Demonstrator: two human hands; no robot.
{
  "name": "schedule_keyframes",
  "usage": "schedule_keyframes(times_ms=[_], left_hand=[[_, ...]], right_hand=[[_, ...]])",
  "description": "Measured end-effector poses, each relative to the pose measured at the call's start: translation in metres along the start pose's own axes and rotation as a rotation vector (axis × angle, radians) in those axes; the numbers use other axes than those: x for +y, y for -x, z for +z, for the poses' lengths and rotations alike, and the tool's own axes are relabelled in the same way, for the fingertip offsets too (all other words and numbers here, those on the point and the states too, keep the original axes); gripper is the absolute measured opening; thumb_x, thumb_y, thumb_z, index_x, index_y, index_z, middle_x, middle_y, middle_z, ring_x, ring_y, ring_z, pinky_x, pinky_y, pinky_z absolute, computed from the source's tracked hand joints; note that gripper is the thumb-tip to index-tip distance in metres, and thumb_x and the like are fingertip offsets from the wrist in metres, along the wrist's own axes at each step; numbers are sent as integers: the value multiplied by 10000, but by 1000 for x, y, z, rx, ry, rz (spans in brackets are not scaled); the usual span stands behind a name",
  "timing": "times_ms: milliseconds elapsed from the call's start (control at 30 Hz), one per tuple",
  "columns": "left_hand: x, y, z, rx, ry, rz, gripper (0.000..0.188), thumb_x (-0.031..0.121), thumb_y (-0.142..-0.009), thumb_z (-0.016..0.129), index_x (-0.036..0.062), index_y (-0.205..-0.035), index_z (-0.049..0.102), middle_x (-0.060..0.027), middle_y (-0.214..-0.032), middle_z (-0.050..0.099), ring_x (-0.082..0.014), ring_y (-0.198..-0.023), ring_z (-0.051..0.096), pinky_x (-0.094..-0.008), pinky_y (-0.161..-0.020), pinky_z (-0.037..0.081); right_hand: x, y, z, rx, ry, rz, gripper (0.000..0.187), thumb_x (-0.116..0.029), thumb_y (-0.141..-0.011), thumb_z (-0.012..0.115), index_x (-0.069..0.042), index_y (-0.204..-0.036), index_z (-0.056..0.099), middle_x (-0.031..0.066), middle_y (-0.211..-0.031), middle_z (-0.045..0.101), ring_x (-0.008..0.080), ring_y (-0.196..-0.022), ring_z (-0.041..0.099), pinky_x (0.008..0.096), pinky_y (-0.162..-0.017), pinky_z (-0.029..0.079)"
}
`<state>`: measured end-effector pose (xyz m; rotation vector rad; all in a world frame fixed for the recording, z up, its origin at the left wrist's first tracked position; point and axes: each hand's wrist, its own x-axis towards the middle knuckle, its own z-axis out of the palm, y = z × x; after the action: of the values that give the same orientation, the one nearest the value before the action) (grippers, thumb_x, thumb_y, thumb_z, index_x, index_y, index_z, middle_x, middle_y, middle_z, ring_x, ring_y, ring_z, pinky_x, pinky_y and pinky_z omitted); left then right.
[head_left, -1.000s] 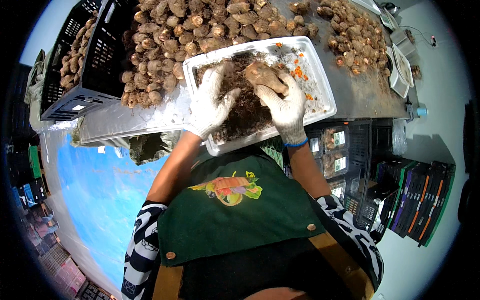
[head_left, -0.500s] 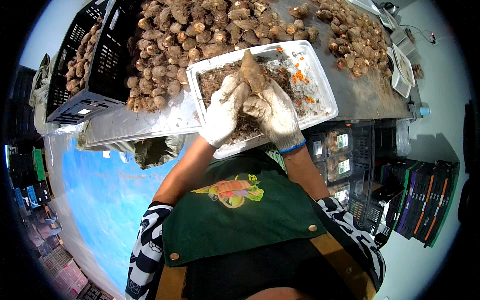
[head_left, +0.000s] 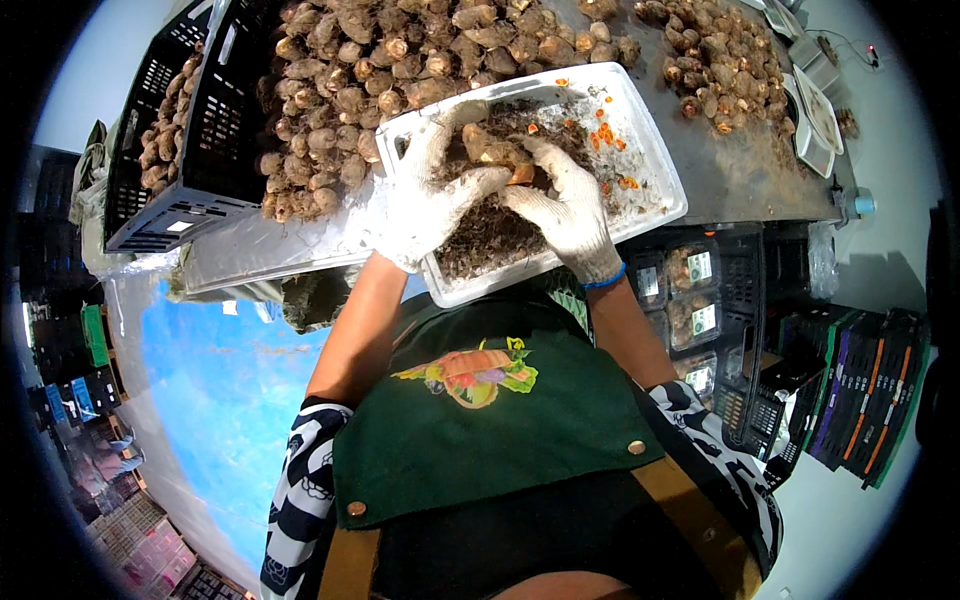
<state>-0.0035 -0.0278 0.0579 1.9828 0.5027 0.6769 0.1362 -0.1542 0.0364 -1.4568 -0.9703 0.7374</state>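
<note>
Both my hands wear whitish knitted gloves, soiled at the fingers. Between them, above a white tray [head_left: 655, 170], is a brown taro corm [head_left: 488, 148], tilted with its pale end toward the right. My left hand [head_left: 428, 200] curls around its left side, with the thumb along the near side. At the pale end, my right hand [head_left: 570, 205] grips with fingertips and thumb. Dark fibrous scrapings [head_left: 485, 240] and small orange bits [head_left: 603, 133] lie in the tray below. The undersides of my fingers are partly hidden.
A large heap of taro corms [head_left: 330, 120] lies behind the tray, with a smaller heap [head_left: 725, 70] at the far right. To the left stands a black crate [head_left: 215, 130] holding more corms. White scales [head_left: 815, 130] sit at the right edge. Clear packs [head_left: 690, 320] fill a crate below the table.
The corm has turned from pointing upward to lying crosswise. My hands have spread apart around it, the left one opening wider and the right shifting to the pale end.
</note>
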Motion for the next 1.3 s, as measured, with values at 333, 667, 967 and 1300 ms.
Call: schedule_keyframes(times_ms=[333, 667, 967, 1300], left_hand=[[-2, -12, -3, -16, -70, 62, 200, 38, -810, 696, 22, -1010, 702, -108, -929, 690, -178, -842, 635, -298, -780, 494], [-12, -4, 10, -155, 379, -142, 364, 25, -816, 688, 14, -1173, 622, -102, -1174, 608, -170, -1049, 588, -301, -911, 485], [-29, -16, 21, 364, 514, -308, 165, 137, -921, 613, -10, -989, 646, -79, -839, 693, -145, -779, 632, -297, -747, 518], [-17, -13, 23, -135, 44, 159, 292, 99, -775, 726, -6, -1043, 680, -146, -1043, 657, -233, -1042, 608, -327, -899, 489]], right_hand=[[0, 4, -7, -23, 244, -265, 495, -112, -681, 811, 0, -1126, 625, 149, -1065, 661, 273, -979, 646, 362, -885, 502], [4, 2, -6, 132, 265, -304, 497, -99, -707, 793, -19, -1164, 613, 132, -1118, 641, 249, -1020, 624, 355, -886, 503], [18, 1, -5, 134, 291, -260, 534, -182, -737, 794, -19, -1204, 592, 150, -1148, 636, 258, -1021, 638, 363, -872, 513], [12, -1, -6, 148, 356, -272, 686, -156, -702, 779, -52, -1318, 497, 148, -1174, 632, 292, -974, 658, 370, -838, 534]])
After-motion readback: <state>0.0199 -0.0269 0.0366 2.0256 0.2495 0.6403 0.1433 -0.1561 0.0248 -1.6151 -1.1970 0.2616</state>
